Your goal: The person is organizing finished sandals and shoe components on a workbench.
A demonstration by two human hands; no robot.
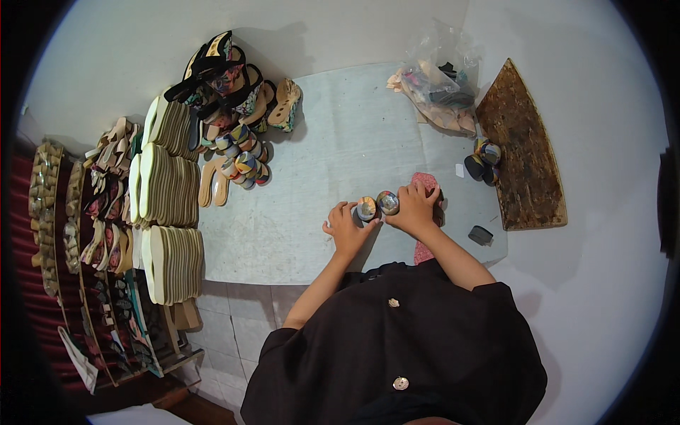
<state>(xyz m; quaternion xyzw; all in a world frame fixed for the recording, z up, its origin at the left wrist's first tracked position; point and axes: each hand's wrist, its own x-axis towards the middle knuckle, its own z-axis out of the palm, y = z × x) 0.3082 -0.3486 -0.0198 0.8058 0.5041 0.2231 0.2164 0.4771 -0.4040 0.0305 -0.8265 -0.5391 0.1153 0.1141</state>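
My left hand and my right hand rest on a grey slab and together hold two small wedge heels side by side. The left heel sits at my left fingertips, the right heel at my right thumb. Both heels have shiny patterned tops. Under my right hand lies a pink cloth, partly hidden by the hand and forearm.
Stacks of pale shoe soles and finished sandals line the slab's left side, with several patterned heels beside them. A plastic bag of parts lies at the back right, next to a stained wooden board, dark heels and a small black piece.
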